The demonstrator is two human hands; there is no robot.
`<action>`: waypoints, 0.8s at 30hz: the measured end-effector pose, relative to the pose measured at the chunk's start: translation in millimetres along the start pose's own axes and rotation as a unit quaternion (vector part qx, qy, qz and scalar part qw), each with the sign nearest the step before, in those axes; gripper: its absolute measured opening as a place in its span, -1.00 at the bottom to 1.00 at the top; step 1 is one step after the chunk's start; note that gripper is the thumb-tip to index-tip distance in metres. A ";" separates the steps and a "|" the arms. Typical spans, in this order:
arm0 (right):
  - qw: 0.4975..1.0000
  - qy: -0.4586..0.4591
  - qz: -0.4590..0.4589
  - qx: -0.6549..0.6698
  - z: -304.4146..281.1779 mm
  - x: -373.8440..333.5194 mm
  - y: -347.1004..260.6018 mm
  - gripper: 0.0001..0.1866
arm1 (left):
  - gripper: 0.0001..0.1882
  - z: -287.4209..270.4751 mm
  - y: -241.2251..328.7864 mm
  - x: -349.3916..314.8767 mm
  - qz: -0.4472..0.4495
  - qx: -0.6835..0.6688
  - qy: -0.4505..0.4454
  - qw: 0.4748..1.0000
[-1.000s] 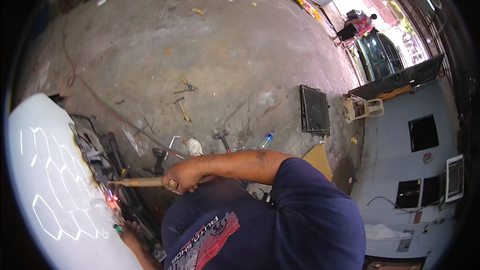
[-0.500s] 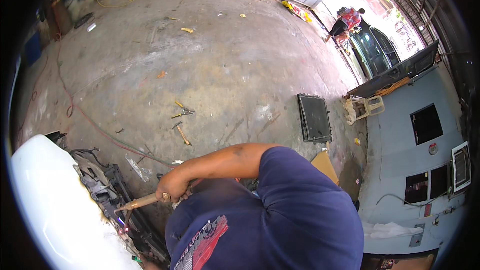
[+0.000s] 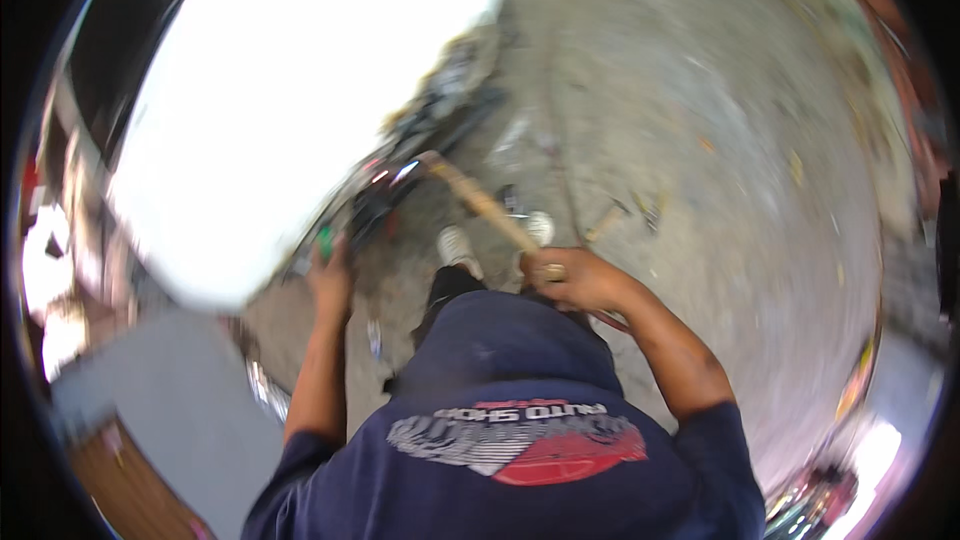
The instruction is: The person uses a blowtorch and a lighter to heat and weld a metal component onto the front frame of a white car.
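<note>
In my right hand (image 3: 568,278) is a brass-coloured gas torch (image 3: 482,204), gripped by its rear end. A red hose (image 3: 609,320) trails from below that hand. The torch's bent tip points left, at the edge of a large white car body panel (image 3: 290,110), where a small bluish-white glow (image 3: 404,172) shows beside dark front parts (image 3: 440,105). My left hand (image 3: 331,278) is raised close under the panel's lower edge, its fingers closed around a small green object (image 3: 325,242). Blur hides what kind of object that is.
A hammer (image 3: 604,222) and yellow-handled snips (image 3: 654,210) lie on the concrete floor (image 3: 720,140) to the right. My white shoes (image 3: 460,252) stand beneath the torch. A grey-blue wall (image 3: 170,400) with a brown door (image 3: 135,485) is at the lower left.
My view has swung round, so the white panel now fills the upper left and the hammer and snips are at the right. My left hand with the green object has come into fuller view; my right keeps the torch.
</note>
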State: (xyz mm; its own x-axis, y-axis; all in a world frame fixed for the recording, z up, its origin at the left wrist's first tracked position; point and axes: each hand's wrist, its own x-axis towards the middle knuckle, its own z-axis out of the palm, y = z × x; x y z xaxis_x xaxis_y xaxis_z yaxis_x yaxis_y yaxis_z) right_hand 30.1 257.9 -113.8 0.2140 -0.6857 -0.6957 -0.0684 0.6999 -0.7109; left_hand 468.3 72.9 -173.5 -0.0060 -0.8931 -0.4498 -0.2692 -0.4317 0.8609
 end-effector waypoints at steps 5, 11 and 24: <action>0.997 0.004 0.064 -0.042 2.8 -11.2 -18.4 -0.85 | -0.60 37.8 29.1 -0.4 0.059 0.176 0.118 0.975; 0.998 -0.018 0.056 -0.036 -12.1 9.8 -38.9 -0.84 | -0.64 65.1 65.1 3.9 0.133 0.235 0.158 0.950; 0.989 -0.009 0.094 -0.116 3.8 31.7 -61.9 -0.86 | -0.63 68.1 60.9 46.1 0.143 0.298 0.119 0.936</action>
State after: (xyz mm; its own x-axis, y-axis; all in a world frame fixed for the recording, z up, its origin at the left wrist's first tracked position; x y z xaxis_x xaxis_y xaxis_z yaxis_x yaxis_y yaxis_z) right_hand 44.8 193.5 -91.4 0.1932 -0.5426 -0.8175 -0.3290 0.7491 -0.5750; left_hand 386.0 14.0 -158.0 0.0351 -0.9949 -0.0947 -0.7797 -0.0866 0.6202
